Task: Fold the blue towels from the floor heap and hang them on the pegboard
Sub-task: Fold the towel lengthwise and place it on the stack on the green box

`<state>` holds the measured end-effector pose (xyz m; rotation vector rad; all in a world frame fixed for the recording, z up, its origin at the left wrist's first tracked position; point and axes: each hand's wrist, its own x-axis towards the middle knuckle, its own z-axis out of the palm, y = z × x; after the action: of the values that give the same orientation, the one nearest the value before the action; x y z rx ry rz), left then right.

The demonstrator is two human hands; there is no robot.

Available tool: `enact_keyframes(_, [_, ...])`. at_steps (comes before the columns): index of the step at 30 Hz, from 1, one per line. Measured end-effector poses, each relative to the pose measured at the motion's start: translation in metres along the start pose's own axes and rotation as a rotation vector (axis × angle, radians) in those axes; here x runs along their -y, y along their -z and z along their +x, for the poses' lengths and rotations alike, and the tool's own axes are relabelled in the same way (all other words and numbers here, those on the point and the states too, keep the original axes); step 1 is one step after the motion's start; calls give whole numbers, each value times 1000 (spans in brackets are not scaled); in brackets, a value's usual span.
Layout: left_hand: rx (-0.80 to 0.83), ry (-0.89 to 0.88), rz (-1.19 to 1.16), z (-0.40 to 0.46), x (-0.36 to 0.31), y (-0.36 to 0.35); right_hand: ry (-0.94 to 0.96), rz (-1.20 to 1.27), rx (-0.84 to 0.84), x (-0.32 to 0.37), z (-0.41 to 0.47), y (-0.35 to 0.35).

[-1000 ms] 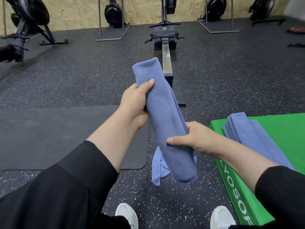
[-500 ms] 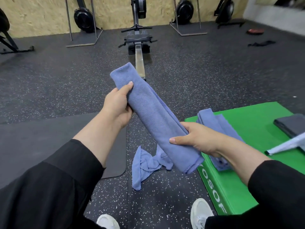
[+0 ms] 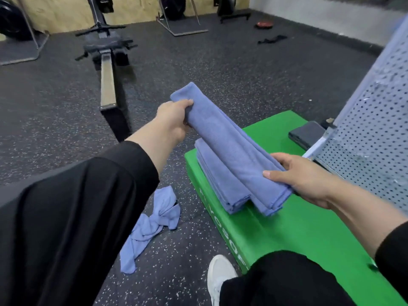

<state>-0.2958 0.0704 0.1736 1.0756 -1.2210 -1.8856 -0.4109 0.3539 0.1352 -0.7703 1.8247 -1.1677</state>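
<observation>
Folded towel held over the green surface

My left hand (image 3: 174, 120) and right hand (image 3: 302, 180) grip the folded towel's (image 3: 231, 149) ends, keeping it taut above the stack (image 3: 217, 184), probably for setting down.

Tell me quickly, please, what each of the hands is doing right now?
Left hand: closed, gripping the far end of the folded blue towel.
Right hand: closed, gripping the same towel's near end.

Open green mat (image 3: 309, 228) right of the folded stack (image 3: 220, 186); pegboard (image 3: 375, 138) and dark pad (image 3: 306, 134) close beyond.
</observation>
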Motion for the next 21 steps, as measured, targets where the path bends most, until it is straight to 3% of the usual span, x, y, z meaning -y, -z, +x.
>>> enact_keyframes(11, [188,68,356,90,123,-91,-145,16,-232,-127,29,41])
enact_keyframes(13, [196,29,584,113,133,-95,-180,-31,-225,-139,45,41])
enact_keyframes(16, [84,-255,1217,130,137,-93,-206,-497,-200,-162,77,39])
enact_keyframes(18, [116,-443,1340,120,147,-97,-132,-780,-179,-176,94,31])
enact_keyframes(21, [354,-563,1424,93,181,-104,-22,-945,-147,-186,107,21])
